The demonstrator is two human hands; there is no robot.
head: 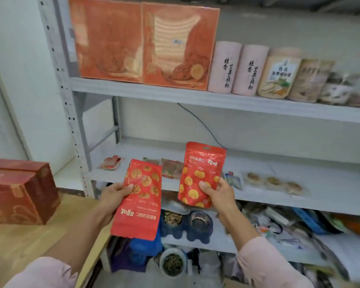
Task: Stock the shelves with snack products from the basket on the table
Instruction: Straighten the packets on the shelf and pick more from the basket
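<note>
My left hand (112,194) grips a red snack pouch with walnut pictures (140,201), held upside down by its left edge. In my right hand (218,194) is a second red pouch with yellow fruit pictures (200,171), upright, thumb on its front. Both pouches hover in front of the middle shelf (330,183) of a grey metal rack. Small snack packets (170,168) and round pastries (272,181) lie flat on that shelf. The basket is out of view.
The top shelf (175,96) carries two orange gift boxes (143,42), two pink canisters (237,69) and several pouches. Red cartons (19,190) sit on a wooden table at left. The lower shelf holds pet bowls (185,223) and clutter.
</note>
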